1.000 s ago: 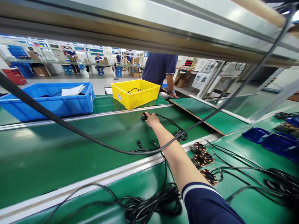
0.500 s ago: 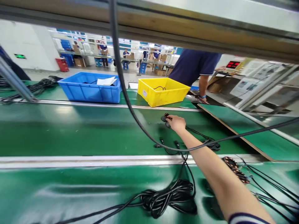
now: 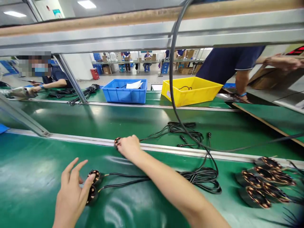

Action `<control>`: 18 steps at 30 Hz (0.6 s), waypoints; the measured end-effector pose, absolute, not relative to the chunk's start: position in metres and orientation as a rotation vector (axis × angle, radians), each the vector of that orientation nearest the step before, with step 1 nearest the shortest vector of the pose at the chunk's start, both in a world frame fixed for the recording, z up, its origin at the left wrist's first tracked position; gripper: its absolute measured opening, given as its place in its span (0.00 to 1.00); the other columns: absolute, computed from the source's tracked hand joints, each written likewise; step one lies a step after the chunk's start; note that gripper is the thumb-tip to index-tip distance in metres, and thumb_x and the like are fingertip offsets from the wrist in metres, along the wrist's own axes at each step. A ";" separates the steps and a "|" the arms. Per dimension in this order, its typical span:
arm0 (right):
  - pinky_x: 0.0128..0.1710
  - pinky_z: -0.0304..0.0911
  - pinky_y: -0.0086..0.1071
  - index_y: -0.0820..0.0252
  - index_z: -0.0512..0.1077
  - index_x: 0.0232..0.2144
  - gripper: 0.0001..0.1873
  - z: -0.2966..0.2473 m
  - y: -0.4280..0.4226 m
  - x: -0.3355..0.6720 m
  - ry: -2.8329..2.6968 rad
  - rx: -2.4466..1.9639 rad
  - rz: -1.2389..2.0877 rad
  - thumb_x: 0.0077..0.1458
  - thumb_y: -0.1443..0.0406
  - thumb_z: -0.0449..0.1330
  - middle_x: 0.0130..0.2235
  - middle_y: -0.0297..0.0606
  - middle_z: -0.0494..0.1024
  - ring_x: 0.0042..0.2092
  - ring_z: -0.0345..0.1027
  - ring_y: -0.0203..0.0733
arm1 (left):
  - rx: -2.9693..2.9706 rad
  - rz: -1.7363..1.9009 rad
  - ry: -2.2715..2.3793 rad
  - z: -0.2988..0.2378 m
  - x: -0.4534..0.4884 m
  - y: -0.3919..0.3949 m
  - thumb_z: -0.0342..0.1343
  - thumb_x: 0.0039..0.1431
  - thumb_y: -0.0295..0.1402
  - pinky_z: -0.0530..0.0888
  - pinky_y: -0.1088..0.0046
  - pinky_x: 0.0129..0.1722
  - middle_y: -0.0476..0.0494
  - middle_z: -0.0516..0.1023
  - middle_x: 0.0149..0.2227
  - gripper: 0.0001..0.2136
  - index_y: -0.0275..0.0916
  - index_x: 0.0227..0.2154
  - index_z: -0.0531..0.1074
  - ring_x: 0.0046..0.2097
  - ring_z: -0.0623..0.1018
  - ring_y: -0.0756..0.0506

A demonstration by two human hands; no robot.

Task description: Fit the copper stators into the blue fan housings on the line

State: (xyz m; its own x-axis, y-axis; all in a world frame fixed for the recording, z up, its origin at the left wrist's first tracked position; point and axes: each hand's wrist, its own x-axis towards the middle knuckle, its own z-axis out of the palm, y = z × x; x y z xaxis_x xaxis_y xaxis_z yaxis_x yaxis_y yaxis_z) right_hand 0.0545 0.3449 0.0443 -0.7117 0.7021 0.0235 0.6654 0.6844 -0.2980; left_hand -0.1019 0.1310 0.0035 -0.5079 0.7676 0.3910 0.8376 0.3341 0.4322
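My right hand [image 3: 128, 146] is closed round a small round copper-wound coil part [image 3: 116, 142] at the metal rail between the conveyor belt and my bench. Its black cable trails back to a bundle [image 3: 182, 129] on the belt. My left hand [image 3: 72, 193] is low at the near left, fingers spread, thumb against two more coil parts [image 3: 93, 186] lying on the green mat. Black leads run from those two to a coiled cable bundle [image 3: 201, 178] to the right.
Several more coil parts [image 3: 261, 186] lie at the right of the mat. A blue bin [image 3: 125, 93] and a yellow bin [image 3: 190, 95] stand beyond the belt. One person works at far left [image 3: 53, 79], another stands behind the yellow bin [image 3: 230, 61]. A thick black cable [image 3: 172, 79] hangs from overhead.
My right hand has pulled the coil part back from the far side of the belt to the near rail. My left hand has come into view beside two coil parts. The view has swung left.
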 end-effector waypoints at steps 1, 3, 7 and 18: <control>0.48 0.66 0.41 0.56 0.81 0.36 0.13 0.037 0.329 0.034 -2.806 -1.066 0.430 0.63 0.64 0.55 0.39 0.42 0.84 0.43 0.79 0.49 | -1.527 -0.910 -2.475 0.004 -0.105 0.131 0.45 0.64 0.58 0.78 0.60 0.42 0.41 0.62 0.65 0.25 0.48 0.54 0.69 0.37 0.78 0.45; 0.47 0.68 0.41 0.58 0.80 0.35 0.12 0.029 0.300 -0.002 -2.880 -0.983 0.475 0.62 0.65 0.56 0.39 0.42 0.84 0.43 0.79 0.48 | -1.662 -0.866 -2.501 0.004 -0.113 0.132 0.43 0.65 0.58 0.78 0.62 0.39 0.44 0.62 0.66 0.23 0.48 0.48 0.71 0.34 0.77 0.47; 0.39 0.70 0.37 0.59 0.77 0.47 0.16 0.037 0.269 -0.030 -2.906 -0.920 0.503 0.63 0.57 0.58 0.42 0.43 0.84 0.43 0.80 0.49 | -1.947 -0.742 -2.487 0.004 -0.133 0.135 0.43 0.65 0.59 0.79 0.63 0.42 0.45 0.64 0.64 0.23 0.49 0.46 0.72 0.44 0.81 0.43; 0.67 0.48 0.57 0.66 0.56 0.69 0.45 0.037 0.451 0.186 -2.788 -1.702 0.043 0.50 0.76 0.64 0.68 0.57 0.60 0.70 0.49 0.64 | -2.309 -0.354 -2.457 0.006 -0.141 0.158 0.40 0.68 0.57 0.77 0.58 0.46 0.42 0.58 0.67 0.25 0.51 0.45 0.78 0.45 0.81 0.41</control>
State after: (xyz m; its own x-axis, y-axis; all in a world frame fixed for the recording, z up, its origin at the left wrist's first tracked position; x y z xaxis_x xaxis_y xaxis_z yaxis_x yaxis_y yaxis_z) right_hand 0.1859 0.4510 0.0366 -0.4515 0.8841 -0.1200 0.8874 0.4590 0.0428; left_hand -0.1405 0.1579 0.0055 -0.0560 0.9977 -0.0382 0.9462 0.0653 0.3168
